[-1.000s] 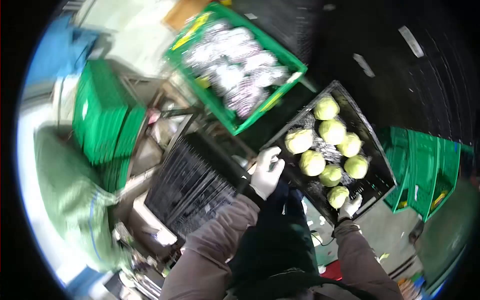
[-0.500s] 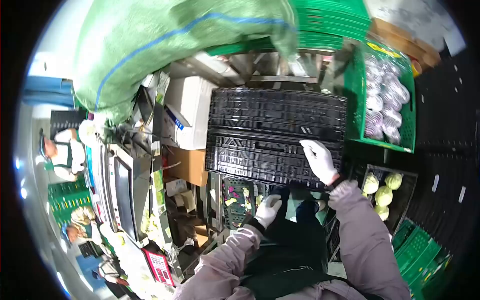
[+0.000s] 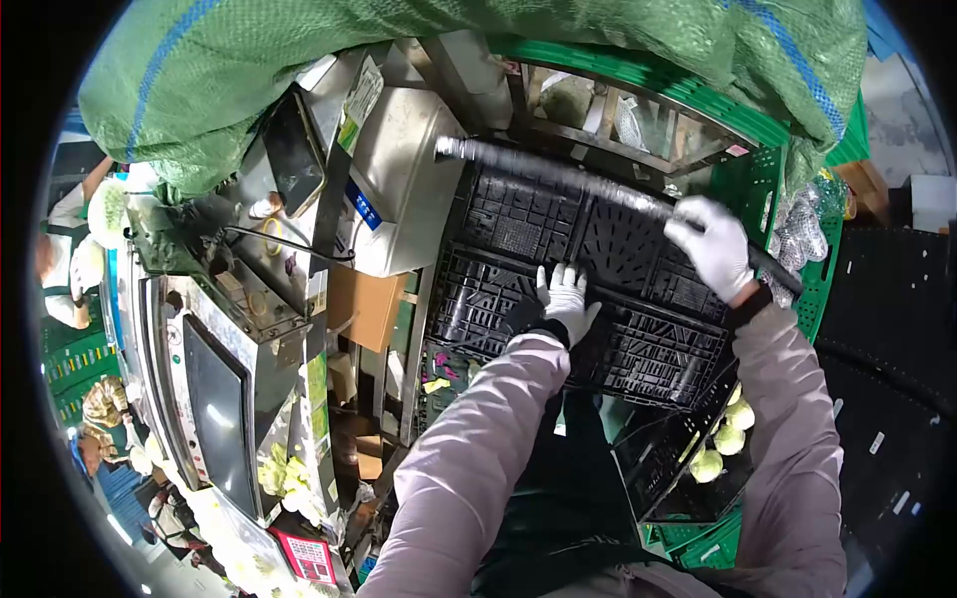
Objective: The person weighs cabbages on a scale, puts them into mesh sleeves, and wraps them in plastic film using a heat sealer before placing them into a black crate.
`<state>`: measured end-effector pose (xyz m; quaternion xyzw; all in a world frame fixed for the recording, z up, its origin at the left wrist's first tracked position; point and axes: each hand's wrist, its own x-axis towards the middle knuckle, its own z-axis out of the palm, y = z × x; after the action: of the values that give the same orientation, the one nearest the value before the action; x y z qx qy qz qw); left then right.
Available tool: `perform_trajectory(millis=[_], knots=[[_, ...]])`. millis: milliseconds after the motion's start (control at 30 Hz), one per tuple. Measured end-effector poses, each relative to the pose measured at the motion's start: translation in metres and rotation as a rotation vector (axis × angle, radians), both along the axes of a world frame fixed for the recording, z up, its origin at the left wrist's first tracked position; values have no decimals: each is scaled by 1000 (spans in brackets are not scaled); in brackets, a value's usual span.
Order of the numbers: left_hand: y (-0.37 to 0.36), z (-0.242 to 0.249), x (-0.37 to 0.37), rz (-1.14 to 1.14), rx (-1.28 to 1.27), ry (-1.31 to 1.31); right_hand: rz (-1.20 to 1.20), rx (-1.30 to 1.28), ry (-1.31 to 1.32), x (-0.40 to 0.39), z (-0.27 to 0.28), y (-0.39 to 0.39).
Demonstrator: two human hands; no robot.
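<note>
A black folding plastic crate (image 3: 638, 354) lies in front of me, with a ribbed, slotted surface. Its far side panel (image 3: 568, 177) is tilted up, and the panel's top edge is smeared by motion. My right hand (image 3: 713, 247), in a white glove, is closed around that edge towards its right end. Gloved in white too, my left hand (image 3: 566, 302) rests flat on the middle of the crate's near panel, fingers spread. Part of the crate's inside shows between the two panels.
Left stands a metal machine with a dark panel (image 3: 219, 414), and a cardboard box (image 3: 364, 304). A green woven sack (image 3: 478, 20) hangs above. A green crate (image 3: 832, 254) of wrapped produce is at right, pale round vegetables (image 3: 730, 439) below it. Several people work far left.
My right hand has gone from resting on the crate to gripping its far panel, which has risen. My left hand has moved up onto the crate. My view has shifted closer.
</note>
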<state>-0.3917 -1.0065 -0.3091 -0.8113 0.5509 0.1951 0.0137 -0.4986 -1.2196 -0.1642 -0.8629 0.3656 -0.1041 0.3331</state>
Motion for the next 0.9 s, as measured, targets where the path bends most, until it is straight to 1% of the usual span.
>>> perform_trajectory(millis=[67,100,133,167,200,267,300,400,467,500,533,567,600,633,667,700,733,767,800,833,867,900], knots=[[1,6,7,-42,-7,72,-187,-425,-31,9,-11,-34],[-9,31,12,-30,18,104,-219,-467,-47,14,-14,-49],[-9,52,18,-45,-220,101,-253,-506,-61,17,-15,-59],[-3,75,23,-96,-250,153,-286,-346,-145,19,-16,-58],[6,95,25,-145,-278,205,-264,-359,-118,19,-13,-55],[35,122,24,-232,-258,265,-168,-425,-194,14,-11,-46],[49,134,20,-199,-181,323,-110,-487,-199,7,-14,-45],[86,155,4,-104,77,496,-101,-381,-273,-10,-8,-34],[119,150,-3,-148,246,624,-125,-348,-301,-24,-2,-21],[127,152,-5,-174,341,628,-87,-411,-315,-29,5,-12],[121,154,0,-180,344,625,-51,-477,-327,-35,9,-3],[107,149,7,-217,418,666,27,-494,-295,-40,11,11],[89,146,12,-255,492,710,111,-446,-264,-44,5,30],[62,143,17,-224,505,680,193,-263,-218,-46,-8,50],[37,141,20,-199,517,648,290,-94,-93,-46,-23,73],[25,117,20,-146,418,499,449,-128,-54,-52,-44,91],[17,86,20,-101,307,358,576,16,195,-57,-56,105],[9,71,22,-13,396,280,629,-9,173,-75,-84,126],[0,56,23,75,484,197,656,-190,278,-99,-118,142],[0,38,19,157,451,109,754,-226,480,-101,-114,144],[4,19,14,247,421,20,775,-239,535,-98,-110,145],[6,-10,9,602,272,287,785,-231,575,-90,-105,146]])
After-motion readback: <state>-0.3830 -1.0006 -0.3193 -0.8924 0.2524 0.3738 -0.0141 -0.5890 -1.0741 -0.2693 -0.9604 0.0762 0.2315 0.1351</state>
